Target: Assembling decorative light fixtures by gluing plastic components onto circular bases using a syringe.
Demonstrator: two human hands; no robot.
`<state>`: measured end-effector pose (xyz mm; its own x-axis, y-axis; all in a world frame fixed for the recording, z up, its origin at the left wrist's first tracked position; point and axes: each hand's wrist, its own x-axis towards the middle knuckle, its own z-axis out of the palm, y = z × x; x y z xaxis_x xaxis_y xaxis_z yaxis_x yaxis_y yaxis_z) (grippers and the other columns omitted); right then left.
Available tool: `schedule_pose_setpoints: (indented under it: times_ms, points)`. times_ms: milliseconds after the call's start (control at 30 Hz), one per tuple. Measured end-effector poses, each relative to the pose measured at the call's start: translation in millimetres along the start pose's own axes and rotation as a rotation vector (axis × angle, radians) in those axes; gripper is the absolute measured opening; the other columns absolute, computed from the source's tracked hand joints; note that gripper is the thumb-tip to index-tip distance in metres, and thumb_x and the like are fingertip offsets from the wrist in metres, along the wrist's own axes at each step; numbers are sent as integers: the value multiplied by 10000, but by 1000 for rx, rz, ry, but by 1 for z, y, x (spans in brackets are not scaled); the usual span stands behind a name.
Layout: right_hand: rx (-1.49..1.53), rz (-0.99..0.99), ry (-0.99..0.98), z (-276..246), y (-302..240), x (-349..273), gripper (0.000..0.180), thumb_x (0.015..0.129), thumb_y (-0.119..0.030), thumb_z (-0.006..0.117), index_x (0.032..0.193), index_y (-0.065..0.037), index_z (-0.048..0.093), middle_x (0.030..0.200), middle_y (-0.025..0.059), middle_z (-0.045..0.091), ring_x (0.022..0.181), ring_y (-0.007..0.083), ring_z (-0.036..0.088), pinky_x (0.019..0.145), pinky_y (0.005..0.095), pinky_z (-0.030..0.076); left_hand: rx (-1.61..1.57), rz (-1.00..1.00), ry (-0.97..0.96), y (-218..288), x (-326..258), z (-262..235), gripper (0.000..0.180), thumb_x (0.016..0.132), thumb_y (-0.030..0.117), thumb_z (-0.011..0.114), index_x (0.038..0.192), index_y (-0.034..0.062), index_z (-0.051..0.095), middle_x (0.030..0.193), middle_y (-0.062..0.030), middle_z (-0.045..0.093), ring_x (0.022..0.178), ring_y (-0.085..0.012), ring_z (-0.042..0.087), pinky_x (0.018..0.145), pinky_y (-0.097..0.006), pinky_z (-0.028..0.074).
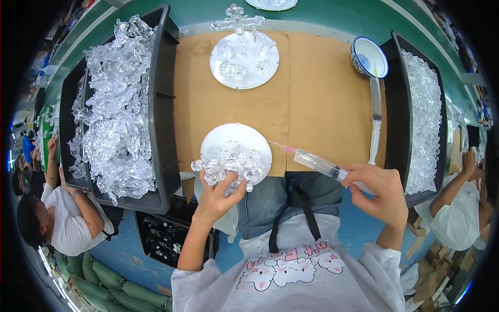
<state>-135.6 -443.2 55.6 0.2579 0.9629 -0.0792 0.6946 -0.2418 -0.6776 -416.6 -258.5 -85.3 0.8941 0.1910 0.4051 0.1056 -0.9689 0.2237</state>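
While the left hand (pixel 218 195) grips a clear figurine (pixel 228 164), the right hand (pixel 377 195) pinches a syringe (pixel 319 164).

The left hand (pixel 218 195) covers the near edge of the clear figurine cluster (pixel 228 162). The right hand (pixel 382 195) hides the syringe (pixel 319 164) plunger. At twelve o'clock, a white disc (pixel 271 4) is cut off. The needle tip seems too thin to place.
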Motion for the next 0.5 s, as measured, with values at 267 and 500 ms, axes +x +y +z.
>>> schedule_pose_setpoints:
  times_ms: [267,500]
  points:
    - [121,150,275,24,13,-8,195,714,54,603,883,-33,647,950,130,673,815,251,671,707,268,502,-52,-79,-56,8,14,-6,523,558,-3,760,1027,218,690,1052,-84,479,1019,-327,428,911,-528,346]
    - [-6,73,563,67,38,12,202,778,45,616,950,-59,638,1027,114,662,911,281,645,774,322,504,-79,-86,-92,18,30,-4,555,553,4,752,1064,205,672,1054,-87,481,1021,-324,433,945,-542,328]
